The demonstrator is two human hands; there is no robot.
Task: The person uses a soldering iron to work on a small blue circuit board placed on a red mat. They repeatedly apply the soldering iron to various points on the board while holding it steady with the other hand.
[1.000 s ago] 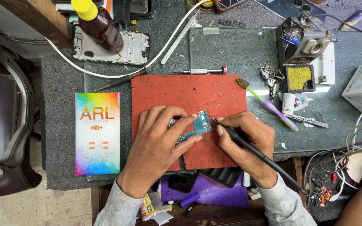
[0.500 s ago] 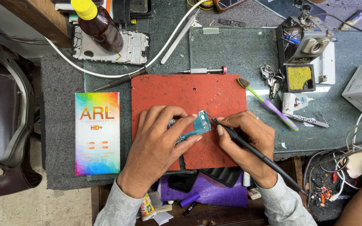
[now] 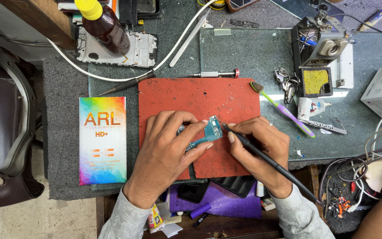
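Over red mat (image 3: 191, 95), left hand (image 3: 166, 150) pinches teal circuit board (image 3: 208, 132), tilted up-right; right hand (image 3: 261, 148) grips soldering iron (image 3: 270, 161), tip touching its right edge.

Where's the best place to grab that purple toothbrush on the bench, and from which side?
Likely the purple toothbrush is best taken at mid-handle, from above. It lies flat and diagonal on the glass, bristle head toward the red mat, far end near the tweezers. The middle looks clear of both.
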